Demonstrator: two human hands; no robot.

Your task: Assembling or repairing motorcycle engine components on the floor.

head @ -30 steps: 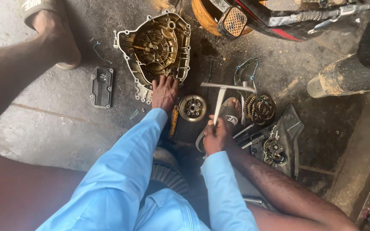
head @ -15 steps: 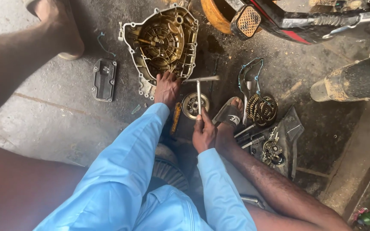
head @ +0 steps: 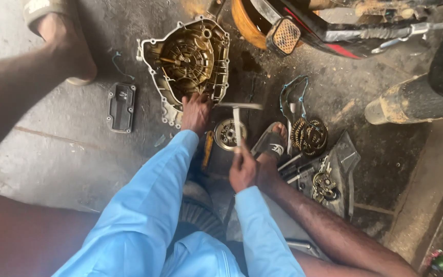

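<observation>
My left hand (head: 196,111) rests on the near rim of an oily engine side cover (head: 188,59) that lies open side up on the concrete floor. My right hand (head: 242,166) grips the shaft of a metal T-handle wrench (head: 238,118), whose crossbar lies above a round clutch hub (head: 227,134). Both arms wear light blue sleeves. My foot in a dark sandal (head: 272,143) is beside the right hand.
A stack of clutch plates (head: 308,134) and a blue gasket (head: 293,95) lie to the right, with small gears and tools on a dark tray (head: 342,169). A small black cover plate (head: 121,106) lies left. Another person's leg and sandalled foot (head: 62,46) are upper left. A motorcycle (head: 334,25) stands above.
My right hand has swung the T-handle wrench from lying flat near the clutch plates to upright over the clutch hub. The left hand has stayed on the engine cover.
</observation>
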